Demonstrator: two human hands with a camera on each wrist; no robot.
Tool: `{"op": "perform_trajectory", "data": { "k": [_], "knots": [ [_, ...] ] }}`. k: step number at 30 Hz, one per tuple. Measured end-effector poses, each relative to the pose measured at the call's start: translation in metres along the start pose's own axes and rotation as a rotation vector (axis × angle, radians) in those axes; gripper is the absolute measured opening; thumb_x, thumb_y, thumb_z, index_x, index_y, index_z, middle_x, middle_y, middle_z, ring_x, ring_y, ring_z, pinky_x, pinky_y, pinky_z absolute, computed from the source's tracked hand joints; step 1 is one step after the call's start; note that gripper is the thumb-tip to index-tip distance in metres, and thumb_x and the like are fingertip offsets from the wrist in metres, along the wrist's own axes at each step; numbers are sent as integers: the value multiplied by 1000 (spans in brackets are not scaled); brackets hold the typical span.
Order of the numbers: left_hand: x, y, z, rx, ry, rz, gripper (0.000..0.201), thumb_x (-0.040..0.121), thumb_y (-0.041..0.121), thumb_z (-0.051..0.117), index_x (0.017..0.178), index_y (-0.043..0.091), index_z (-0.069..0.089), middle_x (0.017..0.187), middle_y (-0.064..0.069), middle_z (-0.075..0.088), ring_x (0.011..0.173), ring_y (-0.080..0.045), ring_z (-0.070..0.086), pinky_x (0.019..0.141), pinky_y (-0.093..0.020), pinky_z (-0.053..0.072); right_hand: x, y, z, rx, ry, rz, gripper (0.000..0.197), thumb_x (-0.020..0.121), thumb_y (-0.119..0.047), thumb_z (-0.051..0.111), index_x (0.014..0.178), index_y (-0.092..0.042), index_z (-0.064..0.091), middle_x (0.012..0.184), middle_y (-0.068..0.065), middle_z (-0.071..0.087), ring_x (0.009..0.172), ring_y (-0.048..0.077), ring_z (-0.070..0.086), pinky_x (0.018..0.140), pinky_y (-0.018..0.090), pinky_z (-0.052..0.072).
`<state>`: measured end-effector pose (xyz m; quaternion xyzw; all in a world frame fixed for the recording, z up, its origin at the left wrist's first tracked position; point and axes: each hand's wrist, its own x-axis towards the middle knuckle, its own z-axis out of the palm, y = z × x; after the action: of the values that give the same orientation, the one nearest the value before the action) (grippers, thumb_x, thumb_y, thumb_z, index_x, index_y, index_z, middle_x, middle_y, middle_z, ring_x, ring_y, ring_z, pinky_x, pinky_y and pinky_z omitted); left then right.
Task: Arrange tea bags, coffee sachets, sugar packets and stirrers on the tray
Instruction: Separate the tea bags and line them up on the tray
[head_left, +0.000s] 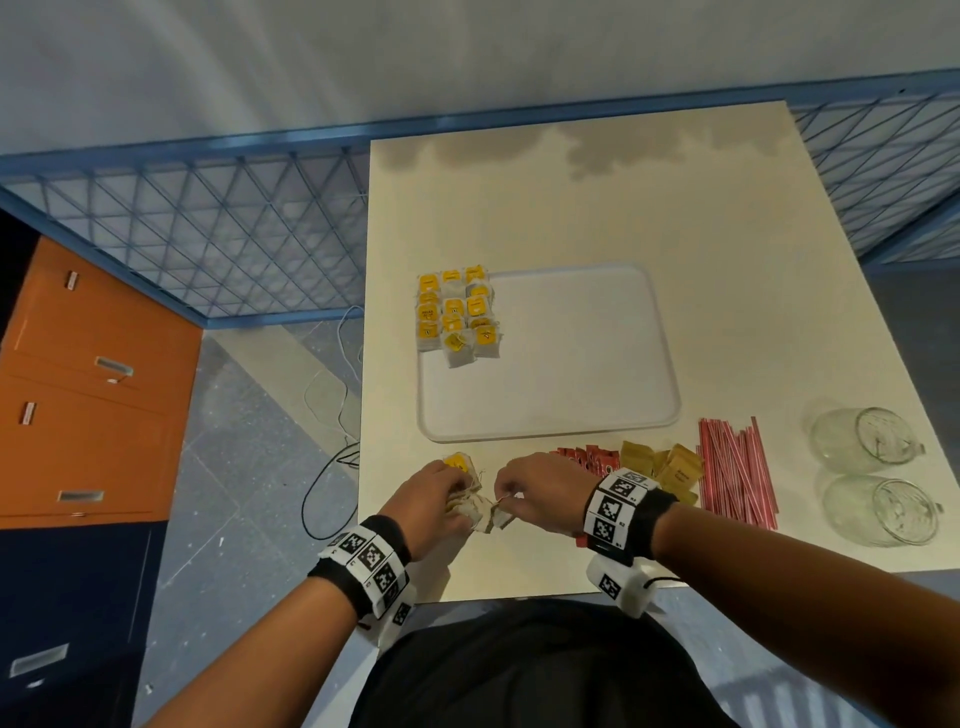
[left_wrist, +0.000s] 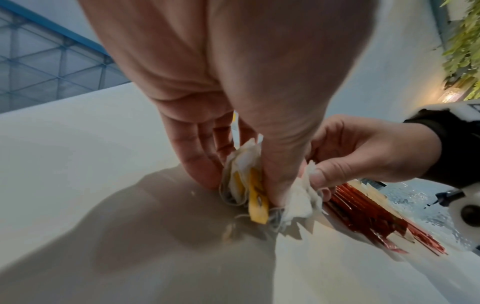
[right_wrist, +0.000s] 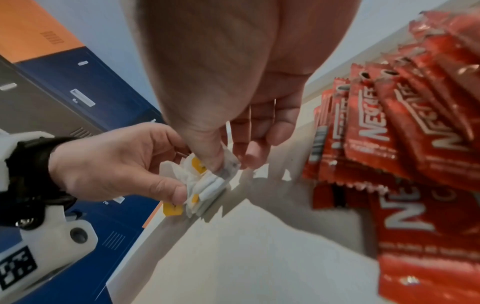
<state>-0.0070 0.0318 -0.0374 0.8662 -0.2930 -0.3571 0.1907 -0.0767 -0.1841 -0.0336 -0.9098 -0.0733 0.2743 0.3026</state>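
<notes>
Near the table's front edge my left hand (head_left: 435, 498) grips a small stack of white tea bags (head_left: 475, 512) with yellow tags (left_wrist: 257, 202). My right hand (head_left: 524, 493) pinches one tea bag (right_wrist: 228, 167) at the right side of that stack between thumb and forefinger. The white tray (head_left: 582, 431) lies beyond the hands. Several tea bags (head_left: 457, 314) with yellow tags lie in rows in its far left corner. Red coffee sachets (head_left: 589, 460), tan sugar packets (head_left: 670, 470) and red stirrers (head_left: 735, 473) lie on the table right of my hands.
Two clear glass jars (head_left: 867, 434) (head_left: 883, 512) lie on their sides at the table's right edge. One more tea bag (head_left: 460, 462) lies just beyond my left hand. Orange and blue cabinets (head_left: 78, 395) stand to the left, a blue mesh fence (head_left: 234, 234) behind.
</notes>
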Motion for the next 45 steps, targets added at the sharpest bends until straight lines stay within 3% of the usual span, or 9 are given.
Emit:
{"op": "perform_trajectory", "data": {
  "k": [3, 8, 17, 21, 27, 34, 37, 41, 45],
  "knots": [
    [3, 1, 2, 17, -28, 5, 56, 81, 34, 76, 132, 20, 58, 114, 4, 48, 100, -18, 57, 94, -31, 48, -2, 3, -5, 27, 26, 22, 13, 98, -37, 58, 100, -28, 67, 100, -10, 72, 88, 10, 64, 78, 31, 52],
    [6, 7, 4, 78, -42, 21, 60, 80, 35, 76, 134, 21, 53, 122, 0, 49, 100, -22, 60, 89, -31, 49, -6, 4, -10, 54, 69, 49, 14, 97, -34, 59, 104, -26, 68, 106, -10, 71, 91, 10, 61, 78, 29, 47],
    [18, 11, -1, 37, 8, 0, 21, 83, 24, 71, 98, 11, 64, 94, -5, 62, 82, -23, 55, 69, -30, 38, -13, 4, -19, 113, 112, 92, 16, 97, -33, 59, 104, -24, 70, 102, -8, 72, 92, 13, 64, 82, 35, 54],
    [18, 6, -6, -118, 39, -33, 17, 82, 21, 71, 96, 18, 62, 91, 2, 66, 81, -17, 59, 67, -24, 40, -16, 3, -24, 146, 145, 109, 18, 97, -32, 59, 105, -21, 71, 98, -7, 70, 83, 9, 60, 73, 27, 49],
    [22, 4, -19, -292, 41, -25, 19, 80, 23, 79, 95, 18, 68, 89, 3, 71, 78, -11, 63, 73, -30, 51, -16, 5, -26, 236, 215, 132, 13, 95, -27, 62, 101, -21, 72, 73, -21, 57, 64, -10, 54, 58, 9, 33],
    [22, 12, -31, -494, 49, -35, 15, 83, 13, 78, 90, 24, 70, 80, 11, 71, 66, 6, 62, 64, -10, 45, -11, 6, -27, 385, 262, 158, 5, 91, -30, 64, 92, -32, 69, 87, -17, 68, 79, 3, 63, 70, 23, 50],
    [21, 14, -31, -629, 37, -64, 12, 85, 9, 77, 92, 18, 74, 78, 13, 74, 70, 1, 65, 68, -13, 48, -9, 6, -31, 441, 288, 161, 2, 93, -31, 66, 93, -32, 67, 82, -19, 63, 72, -6, 59, 65, 13, 42],
    [19, 18, -30, -880, 33, -129, 16, 84, 17, 76, 97, 7, 76, 96, -17, 76, 83, -20, 68, 81, -33, 53, -4, 7, -34, 519, 310, 156, 2, 95, -31, 66, 95, -29, 67, 79, -14, 63, 66, -5, 57, 64, 13, 43],
    [20, 23, -30, -1053, 37, -163, 27, 70, 34, 78, 90, 16, 79, 106, -27, 72, 93, -32, 67, 90, -43, 49, 3, 8, -36, 543, 333, 143, 4, 97, -31, 64, 97, -27, 65, 77, -9, 62, 64, 0, 53, 63, 18, 45]
  ]
}}
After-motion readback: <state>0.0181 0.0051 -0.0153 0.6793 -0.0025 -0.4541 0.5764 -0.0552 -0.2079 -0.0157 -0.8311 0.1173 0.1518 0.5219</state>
